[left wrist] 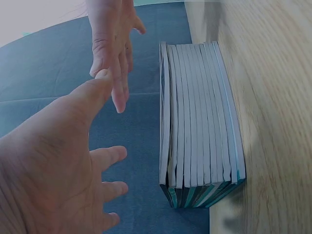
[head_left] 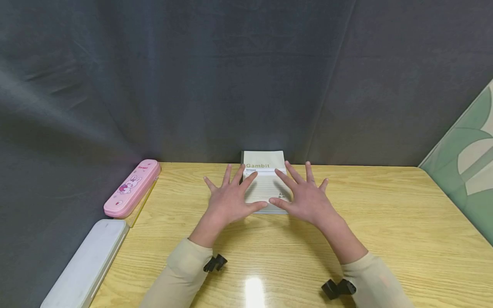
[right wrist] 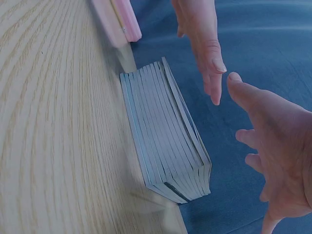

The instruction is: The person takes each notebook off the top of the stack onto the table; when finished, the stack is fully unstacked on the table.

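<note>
A stack of several notebooks [head_left: 265, 188] lies at the table's far edge, its top cover printed "Gambit". Both wrist views show the stack's page edges [left wrist: 200, 112] from the side. Above its left part hovers my left hand [head_left: 229, 201], fingers spread and straight. My right hand [head_left: 308, 201] is spread the same way over the right part. The two thumbs point toward each other with a small gap in the head view. In the right wrist view, the right hand [right wrist: 278, 141] stays apart from the notebooks [right wrist: 163, 126]. Neither hand holds anything.
On the left, a pink pencil case [head_left: 131, 188] with a rabbit picture lies near the table's edge. Nearer to me is a long white box [head_left: 88, 265]. A dark curtain [head_left: 231, 77] hangs behind the wooden table [head_left: 385, 214]; a green patterned panel [head_left: 470, 171] stands at right.
</note>
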Demonstrator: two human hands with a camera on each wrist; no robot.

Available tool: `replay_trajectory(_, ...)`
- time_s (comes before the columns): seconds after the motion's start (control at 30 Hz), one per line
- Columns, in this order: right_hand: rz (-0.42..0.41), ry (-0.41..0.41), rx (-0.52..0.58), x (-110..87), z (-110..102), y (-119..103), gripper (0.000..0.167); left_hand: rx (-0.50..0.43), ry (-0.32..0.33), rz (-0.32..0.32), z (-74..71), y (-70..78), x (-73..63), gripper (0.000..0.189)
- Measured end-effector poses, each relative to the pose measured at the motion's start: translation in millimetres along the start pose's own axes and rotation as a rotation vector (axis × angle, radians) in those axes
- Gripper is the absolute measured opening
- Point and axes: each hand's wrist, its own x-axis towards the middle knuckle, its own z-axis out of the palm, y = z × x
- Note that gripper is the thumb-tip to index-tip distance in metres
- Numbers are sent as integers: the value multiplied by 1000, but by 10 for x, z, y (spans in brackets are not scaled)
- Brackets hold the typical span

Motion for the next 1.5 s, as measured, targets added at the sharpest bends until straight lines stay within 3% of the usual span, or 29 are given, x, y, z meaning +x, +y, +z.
replay_trajectory(0.7,-1,-6,32,11,12,12,84,-38,-2,-15,36,-39,14,92)
replay_trajectory(0.97,9,-11,114,27,112,54,81,-109,-28,-17,79,-52,43,91)
replay_trajectory(1.17,29,-43,238,56,274,119,76,-270,-41,-16,248,-158,160,83)
replay_trajectory(1.27,38,-57,284,68,374,149,72,-415,-41,-23,381,-224,218,78)
replay_trajectory(1.4,39,-35,331,85,486,160,64,-650,11,-31,514,-263,267,67)
replay_trajectory(1.5,38,2,428,100,546,138,59,-742,74,-35,556,-263,290,62)
